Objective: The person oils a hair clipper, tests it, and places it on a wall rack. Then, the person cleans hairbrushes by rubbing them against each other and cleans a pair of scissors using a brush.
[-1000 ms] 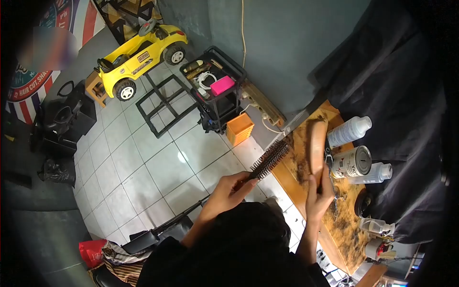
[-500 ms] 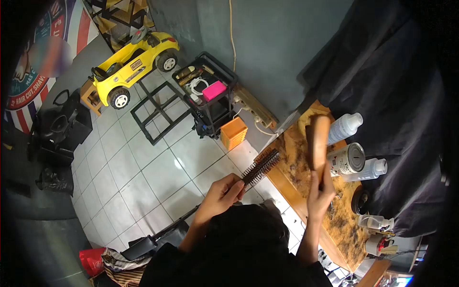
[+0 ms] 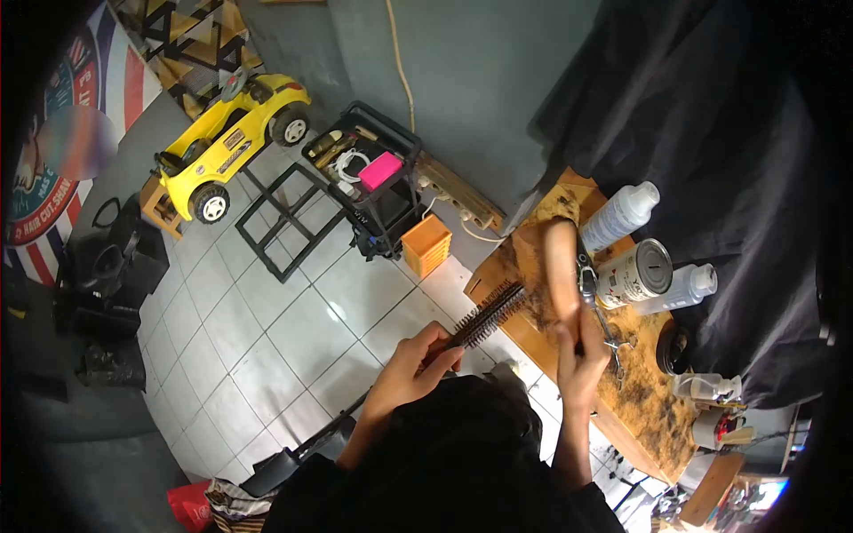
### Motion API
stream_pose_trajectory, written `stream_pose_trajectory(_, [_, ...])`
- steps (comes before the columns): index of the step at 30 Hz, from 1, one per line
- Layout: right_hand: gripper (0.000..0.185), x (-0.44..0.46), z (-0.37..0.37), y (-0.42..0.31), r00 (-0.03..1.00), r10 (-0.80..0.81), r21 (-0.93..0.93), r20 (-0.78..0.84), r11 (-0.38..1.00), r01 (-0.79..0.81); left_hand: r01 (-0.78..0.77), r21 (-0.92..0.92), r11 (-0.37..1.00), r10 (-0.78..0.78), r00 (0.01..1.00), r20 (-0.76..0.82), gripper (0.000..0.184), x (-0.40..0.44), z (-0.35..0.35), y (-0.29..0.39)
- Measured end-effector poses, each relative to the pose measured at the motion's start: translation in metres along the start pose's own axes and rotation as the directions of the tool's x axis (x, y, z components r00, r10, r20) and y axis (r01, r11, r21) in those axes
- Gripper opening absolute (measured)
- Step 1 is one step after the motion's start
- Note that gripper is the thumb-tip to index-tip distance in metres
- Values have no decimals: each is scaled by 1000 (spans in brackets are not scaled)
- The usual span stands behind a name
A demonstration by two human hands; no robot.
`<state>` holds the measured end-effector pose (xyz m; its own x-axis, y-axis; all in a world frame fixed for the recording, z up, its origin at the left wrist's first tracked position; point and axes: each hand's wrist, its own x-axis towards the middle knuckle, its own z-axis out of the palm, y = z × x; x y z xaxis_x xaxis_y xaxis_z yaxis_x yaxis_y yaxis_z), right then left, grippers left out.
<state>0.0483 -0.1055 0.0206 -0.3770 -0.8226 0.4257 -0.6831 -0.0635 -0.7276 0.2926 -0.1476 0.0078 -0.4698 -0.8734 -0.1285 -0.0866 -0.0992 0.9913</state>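
My left hand [image 3: 413, 369] is closed round the handle of a dark round bristle brush [image 3: 489, 317], whose bristled end points up and right over the edge of the wooden counter [image 3: 653, 404]. In my right hand [image 3: 582, 360] is a wooden-backed brush [image 3: 561, 266], gripped at its lower end. Its bristle side is not clearly visible. The two brushes are apart. Hair clippings lie scattered over the counter. Beside the wooden-backed brush are scissors [image 3: 615, 342] and a dark tool [image 3: 585, 277].
Two bottles [image 3: 622, 216] [image 3: 680, 289], a can [image 3: 635, 274] and a spray bottle [image 3: 706, 386] stand along the counter's right side. Beyond are a black cart [image 3: 364, 169], an orange container [image 3: 426, 246], a yellow toy car [image 3: 233, 142] and a black metal frame [image 3: 286, 218] on the tiled floor.
The view has shifted, moving the cart and toy car left in the frame. The wooden-backed brush in my right hand has moved left, nearer the round brush. Both hands keep their hold.
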Motion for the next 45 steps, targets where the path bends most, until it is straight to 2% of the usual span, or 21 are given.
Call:
stream_pose_trajectory(2, [46, 3, -2, 2, 992, 51, 57, -112, 997, -44, 23, -35, 999, -24, 1000, -21, 12, 2, 4, 0])
stream_pose_trajectory(4, [38, -5, -12, -20, 996, 67, 42, 67, 997, -69, 57, -72, 996, -60, 998, -38, 13, 5, 7, 1])
stream_pose_trajectory(7, [44, -27, 4, -27, 920, -242, 174, 308, 965, 196, -161, 304, 939, 194, 977, -82, 11, 16, 8, -10])
stream_pose_trajectory(8, [46, -33, 4, -34, 886, -195, 155, 421, 978, 142, -171, 304, 937, 195, 980, -50, 11, 16, 6, -18])
stream_pose_trajectory(10, [43, -42, 10, -22, 944, -172, 157, 283, 979, 132, -346, 390, 853, 368, 929, 19, 12, 22, 7, -7])
stream_pose_trajectory(11, [44, -41, 5, -16, 973, -114, 90, 201, 991, 97, -120, 228, 966, 129, 991, -28, 15, 17, 14, 11])
stream_pose_trajectory(17, [50, -32, -29, 1, 974, 134, -120, -183, 980, -157, 29, 77, 997, -43, 982, 184, 19, 19, 15, 4])
stream_pose_trajectory(20, [49, -53, -30, 4, 890, 352, 161, -291, 935, -317, 161, -52, 986, -138, 943, 304, 17, 28, 28, 1])
stream_pose_trajectory(22, [47, -68, -35, -5, 974, 149, 93, -171, 987, -134, -99, 247, 964, 28, 961, 275, 20, 38, 39, -9])
stream_pose_trajectory(24, [46, -78, -37, -18, 998, 62, 134, -5, 989, -61, -81, 179, 981, 16, 940, 341, 22, 46, 52, -2])
stream_pose_trajectory(26, [46, -87, -40, -18, 986, 73, -7, 152, 997, -72, -502, 159, 850, 412, 822, 393, 20, 52, 64, -13])
stream_pose_trajectory(28, [45, -92, -45, 2, 999, 24, -85, -39, 996, -27, -187, 80, 979, 132, 882, 452, 11, 54, 68, 1])
stream_pose_trajectory(33, [43, -81, -98, 32, 869, 260, -105, -421, 938, -331, 23, 78, 997, -58, 877, 478, 15, 51, 98, 21])
stream_pose_trajectory(36, [45, -83, -117, 38, 865, 365, 110, -345, 930, -350, 74, 81, 994, -104, 879, 465, 16, 50, 115, 18])
stream_pose_trajectory(37, [47, -86, -121, 33, 930, 241, -27, -277, 966, -258, -4, 128, 992, -56, 885, 461, 18, 51, 123, 18])
stream_pose_trajectory(40, [44, -93, -120, 19, 977, 202, 128, 63, 969, -209, -170, 260, 950, 20, 868, 496, 18, 58, 126, -9])
stream_pose_trajectory(41, [44, -96, -123, 22, 977, 204, 134, 63, 968, -211, -755, 308, 579, 625, 653, 427, 25, 60, 135, -32])
stream_pose_trajectory(42, [44, -99, -125, 28, 984, 170, 61, 52, 983, -173, -754, 314, 577, 623, 655, 428, 25, 57, 144, -18])
stream_pose_trajectory(43, [44, -101, -126, 34, 990, 134, -10, 43, 991, -133, -409, 248, 878, 286, 864, 414, 23, 52, 155, 11])
stream_pose_trajectory(44, [42, -109, -133, 46, 956, 289, -81, 50, 955, -284, 36, 175, 984, -108, 899, 425, 20, 47, 167, 37])
stream_pose_trajectory(45, [43, -107, -143, 54, 962, 260, -67, -87, 962, -266, 85, 152, 985, -140, 904, 405, 18, 43, 179, 54])
